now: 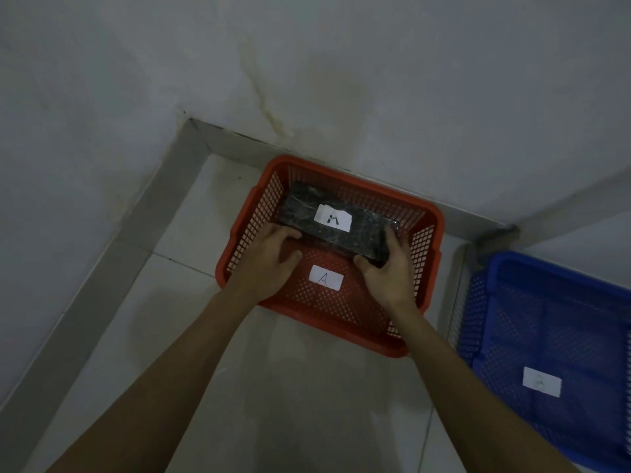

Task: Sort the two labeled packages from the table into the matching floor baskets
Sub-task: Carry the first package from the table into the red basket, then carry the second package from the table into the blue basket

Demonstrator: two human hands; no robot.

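A black wrapped package (307,208) with a white label marked A lies inside the red basket (428,213), toward its far wall. A white tag (326,277) marked A sits on the basket's floor in front of it. My left hand (269,264) touches the package's near left edge with its fingers loosely curled. My right hand (389,268) grips the package's near right corner, thumb under and fingers over it. To the right stands a blue basket (505,268) with a pale tag (542,381) whose letter is too faint to read.
Both baskets stand on a pale tiled floor (273,387) in a corner, close to grey walls with a grey skirting (177,172). A narrow strip of floor separates the two baskets. The table is out of view.
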